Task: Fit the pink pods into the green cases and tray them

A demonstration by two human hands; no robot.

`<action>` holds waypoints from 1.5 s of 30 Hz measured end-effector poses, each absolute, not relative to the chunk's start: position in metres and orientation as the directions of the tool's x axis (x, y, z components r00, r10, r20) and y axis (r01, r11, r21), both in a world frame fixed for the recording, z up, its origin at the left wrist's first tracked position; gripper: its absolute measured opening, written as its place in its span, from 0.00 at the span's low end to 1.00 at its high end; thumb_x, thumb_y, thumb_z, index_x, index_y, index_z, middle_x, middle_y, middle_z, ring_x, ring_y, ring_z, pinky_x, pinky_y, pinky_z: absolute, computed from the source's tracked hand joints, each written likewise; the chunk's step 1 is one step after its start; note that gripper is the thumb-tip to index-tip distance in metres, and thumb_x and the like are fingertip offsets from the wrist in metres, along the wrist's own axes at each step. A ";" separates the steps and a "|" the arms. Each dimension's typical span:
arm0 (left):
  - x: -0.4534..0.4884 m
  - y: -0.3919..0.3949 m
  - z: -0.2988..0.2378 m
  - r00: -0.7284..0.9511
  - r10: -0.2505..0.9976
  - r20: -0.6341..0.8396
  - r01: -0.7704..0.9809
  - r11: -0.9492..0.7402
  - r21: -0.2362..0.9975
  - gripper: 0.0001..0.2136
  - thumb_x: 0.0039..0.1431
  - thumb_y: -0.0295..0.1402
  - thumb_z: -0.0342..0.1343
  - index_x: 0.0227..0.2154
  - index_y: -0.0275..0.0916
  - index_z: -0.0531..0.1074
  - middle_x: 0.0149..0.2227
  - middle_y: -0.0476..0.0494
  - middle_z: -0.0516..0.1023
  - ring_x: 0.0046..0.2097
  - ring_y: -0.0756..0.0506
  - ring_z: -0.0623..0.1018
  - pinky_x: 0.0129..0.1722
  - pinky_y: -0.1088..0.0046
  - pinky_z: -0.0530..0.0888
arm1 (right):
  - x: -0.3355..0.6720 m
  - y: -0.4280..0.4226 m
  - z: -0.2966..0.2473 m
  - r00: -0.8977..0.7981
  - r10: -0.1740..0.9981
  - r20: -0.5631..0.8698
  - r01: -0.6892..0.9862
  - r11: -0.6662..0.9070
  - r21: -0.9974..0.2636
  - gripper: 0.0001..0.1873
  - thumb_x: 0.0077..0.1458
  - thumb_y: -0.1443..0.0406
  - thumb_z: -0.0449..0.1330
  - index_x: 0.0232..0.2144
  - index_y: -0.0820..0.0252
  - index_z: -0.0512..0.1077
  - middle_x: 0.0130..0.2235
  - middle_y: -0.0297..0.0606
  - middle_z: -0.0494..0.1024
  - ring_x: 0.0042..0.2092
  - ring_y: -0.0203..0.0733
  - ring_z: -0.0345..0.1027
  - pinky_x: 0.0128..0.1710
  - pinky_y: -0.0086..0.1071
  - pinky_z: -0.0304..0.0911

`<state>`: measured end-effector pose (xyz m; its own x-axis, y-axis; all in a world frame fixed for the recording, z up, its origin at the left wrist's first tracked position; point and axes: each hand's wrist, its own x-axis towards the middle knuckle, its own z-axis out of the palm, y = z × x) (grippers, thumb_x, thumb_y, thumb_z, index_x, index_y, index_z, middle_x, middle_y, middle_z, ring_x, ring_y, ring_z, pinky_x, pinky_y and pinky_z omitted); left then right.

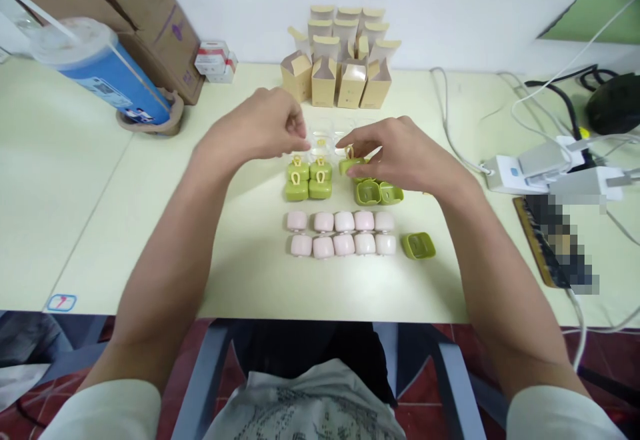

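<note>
Your right hand [400, 157] pinches a green case [350, 165] with a yellow loop, fingers narrow around it. Your left hand [260, 130] hovers just left of that case, fingertips drawn together; what they hold, you cannot tell. Four closed green cases [309, 181] sit just left of it, two open green shells [379, 193] just beside it, pink cases [343, 233] nearer you on the bench [90, 227], and cardboard boxes [340, 60] behind.
</note>
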<state>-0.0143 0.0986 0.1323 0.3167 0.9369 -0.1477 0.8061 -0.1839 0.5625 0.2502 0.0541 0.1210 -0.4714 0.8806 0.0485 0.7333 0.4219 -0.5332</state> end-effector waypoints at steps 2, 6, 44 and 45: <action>-0.033 0.105 0.133 0.333 0.893 -0.302 0.873 -0.171 0.457 0.12 0.52 0.38 0.79 0.33 0.43 0.83 0.24 0.50 0.81 0.38 0.39 0.88 0.46 0.65 0.80 | 0.247 0.055 0.115 -0.466 0.883 0.056 0.748 0.427 -0.508 0.20 0.59 0.65 0.76 0.54 0.53 0.89 0.47 0.42 0.91 0.53 0.61 0.85 0.59 0.55 0.77; -0.045 0.107 0.132 0.308 0.820 -0.483 0.919 -0.126 0.372 0.28 0.58 0.37 0.77 0.59 0.35 0.80 0.26 0.53 0.85 0.34 0.44 0.85 0.45 0.70 0.77 | 0.239 0.055 0.106 -0.466 0.883 0.051 0.787 0.441 -0.432 0.19 0.59 0.65 0.75 0.53 0.52 0.88 0.45 0.43 0.91 0.56 0.65 0.83 0.57 0.57 0.75; -0.037 0.086 0.157 0.178 0.941 -0.289 0.979 -0.139 0.149 0.29 0.63 0.30 0.72 0.66 0.41 0.72 0.33 0.50 0.85 0.45 0.38 0.79 0.53 0.61 0.72 | 0.260 0.053 0.139 -0.386 0.921 0.054 0.856 0.380 -0.350 0.03 0.65 0.64 0.71 0.37 0.53 0.86 0.41 0.42 0.87 0.49 0.59 0.82 0.57 0.54 0.74; -0.039 0.083 0.162 0.191 0.947 -0.258 0.976 -0.156 0.152 0.31 0.65 0.28 0.69 0.70 0.40 0.70 0.35 0.49 0.86 0.48 0.37 0.80 0.53 0.62 0.71 | 0.267 0.050 0.148 -0.366 0.929 0.049 0.874 0.362 -0.326 0.06 0.65 0.67 0.71 0.34 0.53 0.86 0.37 0.41 0.87 0.45 0.56 0.82 0.54 0.52 0.75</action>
